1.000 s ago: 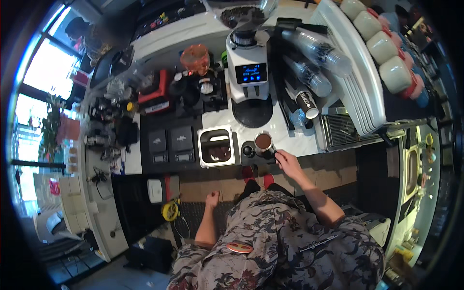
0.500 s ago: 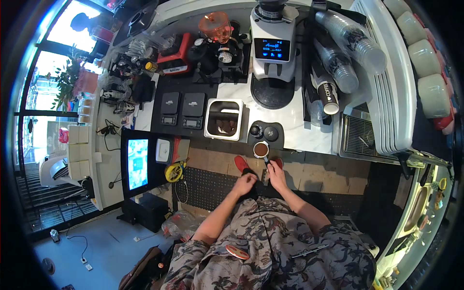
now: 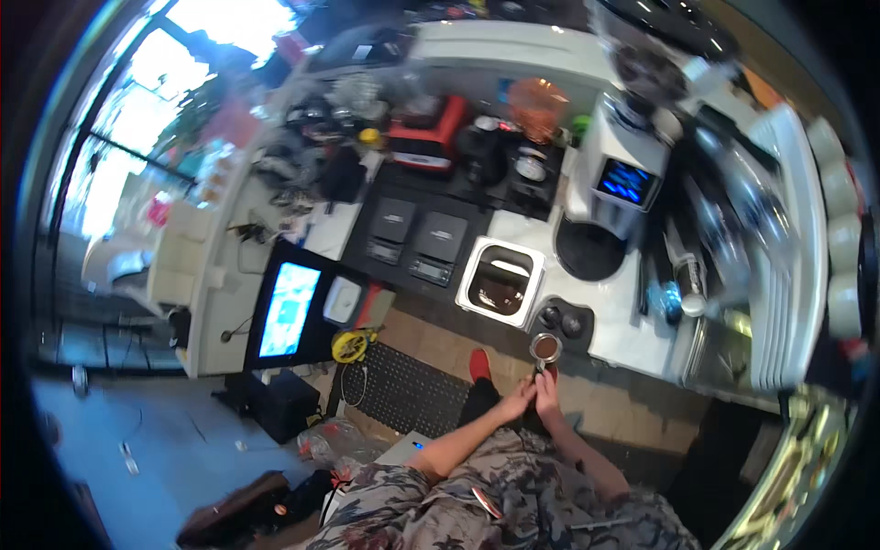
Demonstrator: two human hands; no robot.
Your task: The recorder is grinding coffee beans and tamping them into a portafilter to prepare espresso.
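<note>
A metal portafilter (image 3: 545, 364) is held out over the floor in front of the counter. Brown ground coffee (image 3: 546, 346) fills its basket. My right hand (image 3: 548, 396) is closed around the handle, whose far part is hidden by the fingers. Close against it on the left is my left hand (image 3: 519, 401), its fingers by the handle; motion blur hides how they are bent. On the counter edge just beyond, a dark tamping mat (image 3: 579, 337) carries two round black tools. Left of the mat sits a steel bin (image 3: 466, 291) with dark residue inside.
A white grinder (image 3: 620, 137) with a lit screen stands behind the mat. Two black scales (image 3: 389, 229) lie left of the bin. Beyond them are a red machine (image 3: 428, 133) and an orange-hoppered grinder (image 3: 536, 108). A bright monitor (image 3: 290, 310) stands left; plastic cups (image 3: 733, 197) lie right.
The view has turned and shifted, so the counter sits lower and tilted. My left hand has come up against the right hand at the portafilter handle. The right hand keeps its hold.
</note>
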